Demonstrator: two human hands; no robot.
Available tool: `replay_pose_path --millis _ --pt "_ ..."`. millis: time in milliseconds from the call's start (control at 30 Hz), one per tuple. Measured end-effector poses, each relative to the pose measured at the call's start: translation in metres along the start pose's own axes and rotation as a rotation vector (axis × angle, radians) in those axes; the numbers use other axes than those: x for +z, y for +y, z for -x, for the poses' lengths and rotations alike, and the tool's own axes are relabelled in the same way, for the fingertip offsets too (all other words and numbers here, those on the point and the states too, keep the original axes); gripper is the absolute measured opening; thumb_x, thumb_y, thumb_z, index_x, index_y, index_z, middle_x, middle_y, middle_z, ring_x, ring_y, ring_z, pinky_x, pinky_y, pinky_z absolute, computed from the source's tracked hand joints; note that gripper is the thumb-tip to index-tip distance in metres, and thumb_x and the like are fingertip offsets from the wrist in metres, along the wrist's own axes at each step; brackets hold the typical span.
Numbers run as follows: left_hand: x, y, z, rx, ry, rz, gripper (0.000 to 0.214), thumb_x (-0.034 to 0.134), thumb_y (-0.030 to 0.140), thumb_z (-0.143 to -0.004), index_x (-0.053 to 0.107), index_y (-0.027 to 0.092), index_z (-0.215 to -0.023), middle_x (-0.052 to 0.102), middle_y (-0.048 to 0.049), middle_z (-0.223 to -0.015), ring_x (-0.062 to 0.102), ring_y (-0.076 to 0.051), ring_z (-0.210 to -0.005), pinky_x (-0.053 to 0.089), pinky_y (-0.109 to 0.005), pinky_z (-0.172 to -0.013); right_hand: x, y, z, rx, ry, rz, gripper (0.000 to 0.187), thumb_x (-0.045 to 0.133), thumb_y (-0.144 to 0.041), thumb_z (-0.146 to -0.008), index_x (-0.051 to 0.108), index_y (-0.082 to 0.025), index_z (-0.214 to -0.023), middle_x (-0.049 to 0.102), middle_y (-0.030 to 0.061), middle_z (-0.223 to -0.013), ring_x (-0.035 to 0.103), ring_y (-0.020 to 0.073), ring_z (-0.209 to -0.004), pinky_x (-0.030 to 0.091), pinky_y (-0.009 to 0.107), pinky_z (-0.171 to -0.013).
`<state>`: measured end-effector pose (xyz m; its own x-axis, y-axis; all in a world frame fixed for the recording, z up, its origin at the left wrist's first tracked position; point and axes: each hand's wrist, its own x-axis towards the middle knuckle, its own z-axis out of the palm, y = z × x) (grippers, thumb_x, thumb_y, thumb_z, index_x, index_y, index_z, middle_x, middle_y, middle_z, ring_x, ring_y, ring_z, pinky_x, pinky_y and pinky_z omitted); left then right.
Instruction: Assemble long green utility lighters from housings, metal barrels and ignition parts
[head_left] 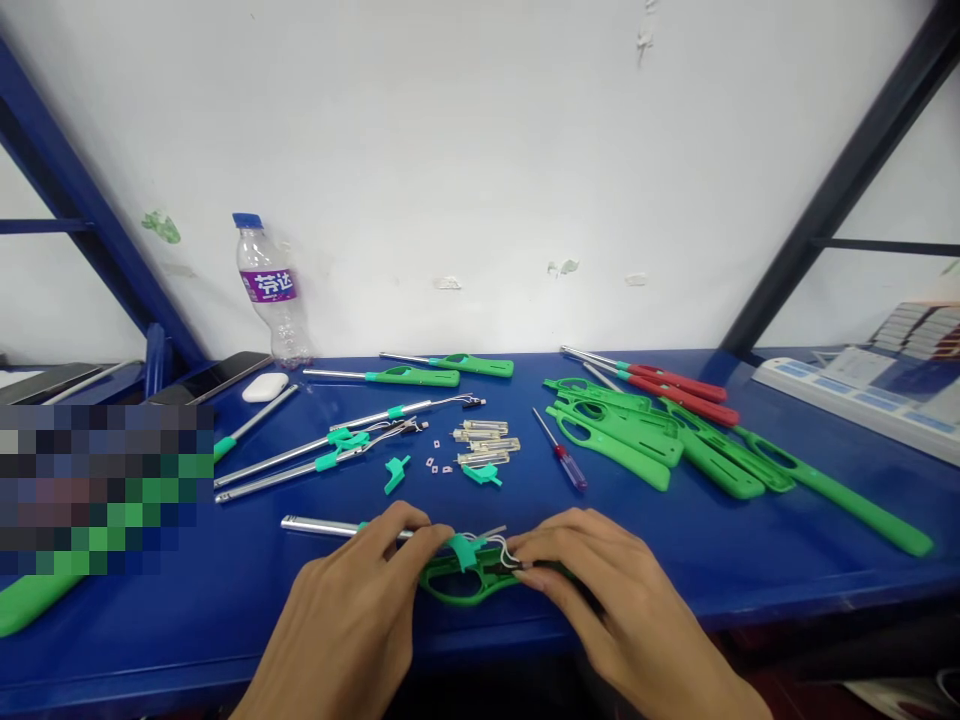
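Observation:
A green lighter handle half [461, 597] lies near the table's front edge between my hands, its inner side up. My left hand [360, 595] is closed on the lighter, thumb and forefinger at the teal trigger [468, 550]. A silver lighter tube [319, 525] sticks out to the left of that hand. My right hand [611, 580] pinches a small black part [514, 564] with white wires [501, 542] at the right of the handle. My right fingers hide most of this part.
Behind my hands lie clear fuel tanks [484, 445], loose teal triggers [396, 473] and wired tubes [300, 457]. A screwdriver [562, 455] and several green shells [622, 435] are right. Red lighters [675, 393], a bottle [274, 290] and a power strip [855, 405] stand farther out.

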<state>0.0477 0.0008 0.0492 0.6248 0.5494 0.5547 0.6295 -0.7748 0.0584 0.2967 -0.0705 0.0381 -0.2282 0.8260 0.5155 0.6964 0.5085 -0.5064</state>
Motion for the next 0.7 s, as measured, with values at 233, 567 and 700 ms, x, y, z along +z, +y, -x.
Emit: replay_pose_path --millis 233,567,700 --pt "0.007 0.005 -0.008 -0.08 0.02 0.058 0.032 0.04 0.011 -0.106 0.07 0.023 -0.111 0.076 -0.0018 -0.098 0.08 -0.019 -0.067 0.061 -0.027 -0.055 -0.001 -0.001 0.0 -0.012 -0.021 -0.024 0.014 0.061 -0.016 -0.109 0.066 -0.028 -0.115 0.078 -0.003 -0.112 0.071 0.0194 -0.1 0.052 0.035 -0.09" --pt "-0.022 -0.008 -0.01 -0.042 -0.063 0.238 0.039 0.042 0.009 -0.104 0.074 0.03 -0.111 0.074 0.0019 -0.098 0.073 -0.011 -0.063 0.06 -0.02 -0.065 -0.001 -0.002 0.0 0.019 -0.013 -0.013 0.015 0.061 -0.015 -0.108 0.068 -0.028 -0.114 0.079 -0.0015 -0.11 0.071 0.0211 -0.102 0.054 0.036 -0.092" --pt "-0.021 -0.005 -0.009 -0.029 -0.114 0.198 0.046 0.038 0.004 -0.1 0.075 0.029 -0.11 0.074 0.0007 -0.097 0.071 -0.011 -0.061 0.059 -0.019 -0.065 -0.002 -0.005 0.0 0.005 -0.005 -0.01 0.016 0.062 -0.015 -0.107 0.066 -0.028 -0.116 0.078 -0.0022 -0.108 0.071 0.0197 -0.099 0.054 0.034 -0.089"
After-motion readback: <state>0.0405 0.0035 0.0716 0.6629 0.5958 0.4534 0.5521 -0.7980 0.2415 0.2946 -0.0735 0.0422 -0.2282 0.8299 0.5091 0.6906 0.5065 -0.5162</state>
